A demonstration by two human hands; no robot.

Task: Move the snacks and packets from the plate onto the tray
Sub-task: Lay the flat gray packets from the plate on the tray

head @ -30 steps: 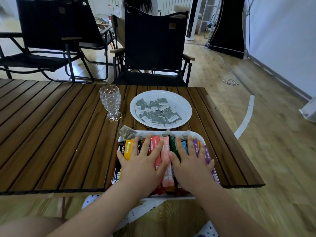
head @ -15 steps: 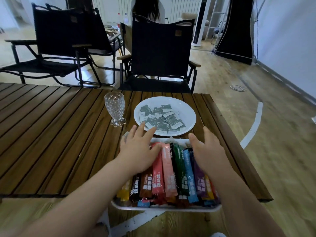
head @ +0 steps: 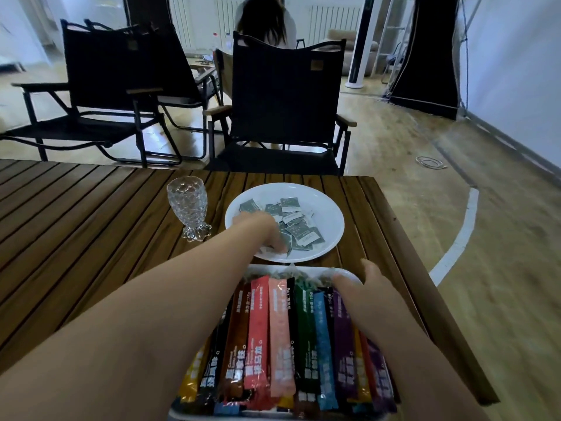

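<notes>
Left grip (head: 267, 235), closure unclear, on small grey sachets (head: 303, 235) at seven o'clock on round white plate (head: 331, 215); right grip (head: 361, 284) slack; weak pinch risks spillage.

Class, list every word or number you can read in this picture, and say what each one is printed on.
"15g": brown stick packet in the tray, printed lengthwise.
"15g": green stick packet, likewise.
Chinese lettering on the stick packets: too blurred to read.
Print on the small packets on the plate: too small.
Chair patch: unreadable.
</notes>
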